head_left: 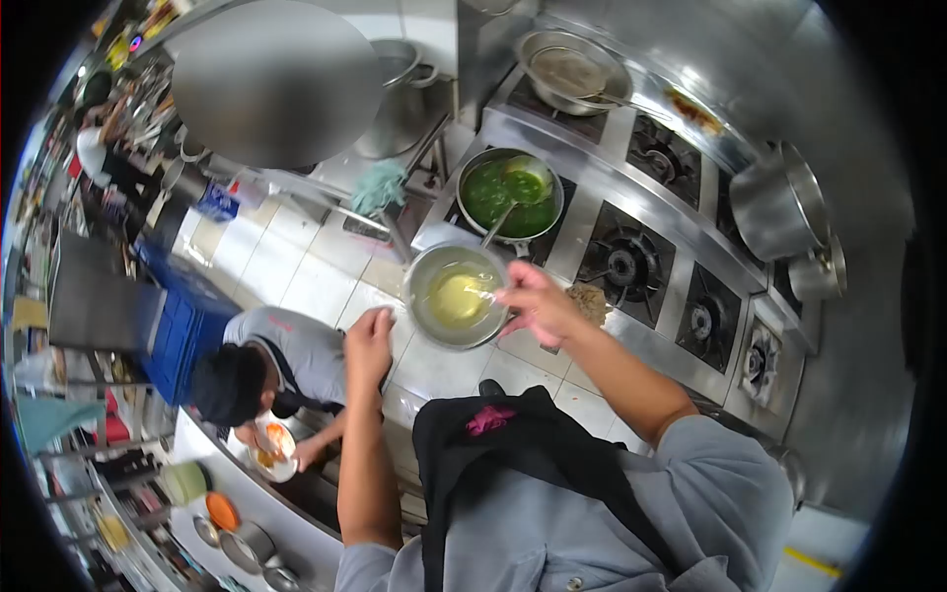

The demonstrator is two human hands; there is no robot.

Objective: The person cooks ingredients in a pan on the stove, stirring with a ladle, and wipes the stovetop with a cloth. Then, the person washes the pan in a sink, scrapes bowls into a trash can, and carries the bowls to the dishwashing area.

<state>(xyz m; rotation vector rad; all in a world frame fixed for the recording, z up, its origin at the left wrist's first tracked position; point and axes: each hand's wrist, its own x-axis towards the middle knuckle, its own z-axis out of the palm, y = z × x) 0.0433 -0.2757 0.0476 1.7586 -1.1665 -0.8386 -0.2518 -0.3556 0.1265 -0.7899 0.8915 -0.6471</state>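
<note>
A round metal bowl (418, 314) with pale yellow liquid (460, 299) inside is in front of me, above the floor beside the stove. My right hand (538, 304) is closed at the bowl's right rim, thumb over the edge and fingers lower down. To the left of the bowl, apart from its rim, my left hand (368, 345) is closed with fingers curled; whether anything is in it cannot be made out. Just beyond the bowl, a pan of green sauce (483, 202) stands on a burner, with a ladle (501, 222) resting in it.
Bare burners (623, 259) lie to the right. Pots (779, 202) stand at the far right, and a wide pan (552, 74) sits at the back. Close on my left, a co-worker (286, 340) bends over a plate (279, 456). A green cloth (380, 187) hangs from a rail.
</note>
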